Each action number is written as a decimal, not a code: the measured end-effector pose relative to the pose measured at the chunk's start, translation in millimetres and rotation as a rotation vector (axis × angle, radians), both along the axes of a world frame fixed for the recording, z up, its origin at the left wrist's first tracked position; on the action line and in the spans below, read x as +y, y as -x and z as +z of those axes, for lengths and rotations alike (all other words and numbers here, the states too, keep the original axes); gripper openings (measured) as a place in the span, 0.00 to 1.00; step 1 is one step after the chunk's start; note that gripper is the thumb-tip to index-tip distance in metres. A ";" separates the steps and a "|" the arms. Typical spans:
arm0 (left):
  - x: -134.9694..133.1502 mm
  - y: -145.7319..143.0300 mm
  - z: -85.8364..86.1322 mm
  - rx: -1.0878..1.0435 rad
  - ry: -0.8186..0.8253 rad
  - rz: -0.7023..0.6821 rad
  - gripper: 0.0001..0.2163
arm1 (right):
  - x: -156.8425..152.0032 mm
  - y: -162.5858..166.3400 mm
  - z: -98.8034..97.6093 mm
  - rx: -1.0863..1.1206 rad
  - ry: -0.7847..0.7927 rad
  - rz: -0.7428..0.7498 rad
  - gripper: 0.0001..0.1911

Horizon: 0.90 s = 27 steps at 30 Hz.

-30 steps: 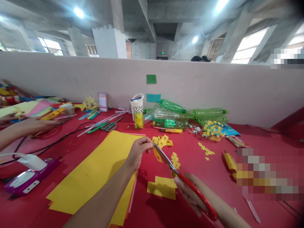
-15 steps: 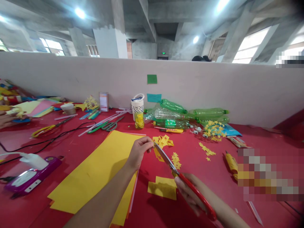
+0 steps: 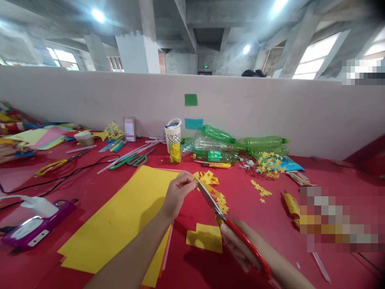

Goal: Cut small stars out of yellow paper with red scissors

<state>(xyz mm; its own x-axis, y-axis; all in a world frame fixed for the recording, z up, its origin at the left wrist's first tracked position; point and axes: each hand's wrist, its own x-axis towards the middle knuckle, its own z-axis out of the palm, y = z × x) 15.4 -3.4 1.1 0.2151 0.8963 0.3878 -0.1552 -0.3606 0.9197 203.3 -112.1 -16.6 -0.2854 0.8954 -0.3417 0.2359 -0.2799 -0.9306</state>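
Observation:
My left hand (image 3: 178, 193) is pinched at the fingertips on a small piece of yellow paper, mostly hidden by the fingers. In my right hand (image 3: 237, 241) is a pair of red-handled scissors (image 3: 210, 196), its blade tips at the left fingertips. The blades look nearly closed. Beyond them lie yellow paper scraps (image 3: 207, 177) and a small pile of yellow paper stars (image 3: 221, 204). Two cut yellow paper pieces (image 3: 207, 239) rest below the scissors. Under my left forearm is a stack of large yellow sheets (image 3: 120, 216), with orange and pink edges showing.
Plastic bottles (image 3: 216, 143) lie against the partition, beside a white cup (image 3: 173, 134). A yellow cutter (image 3: 219, 165), more stars (image 3: 270, 165) and a yellow glue gun (image 3: 291, 205) are to the right. Left are a purple power strip (image 3: 57, 214), cables and grey scissors (image 3: 138, 159). Another person's hand (image 3: 10, 152) shows far left.
The scissors' tips have shifted slightly against the left fingertips, and the left fingers have turned a little. The whole view has drifted slightly. Both hands keep their hold.

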 end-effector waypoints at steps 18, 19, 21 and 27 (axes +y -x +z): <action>-2.8 -3.4 -2.9 -0.053 0.104 -0.040 0.09 | -0.7 6.0 -2.3 -0.026 0.060 -0.023 0.24; -2.9 -3.4 -3.1 -0.052 0.105 -0.042 0.09 | -0.5 5.6 -3.4 -0.021 0.066 -0.020 0.24; -3.3 -3.5 -3.2 -0.054 0.109 -0.041 0.09 | -0.3 5.8 -2.9 -0.043 0.061 -0.030 0.23; -2.0 -3.1 -2.4 -0.094 0.168 -0.030 0.09 | 0.0 12.6 2.1 -0.022 0.060 -0.121 0.21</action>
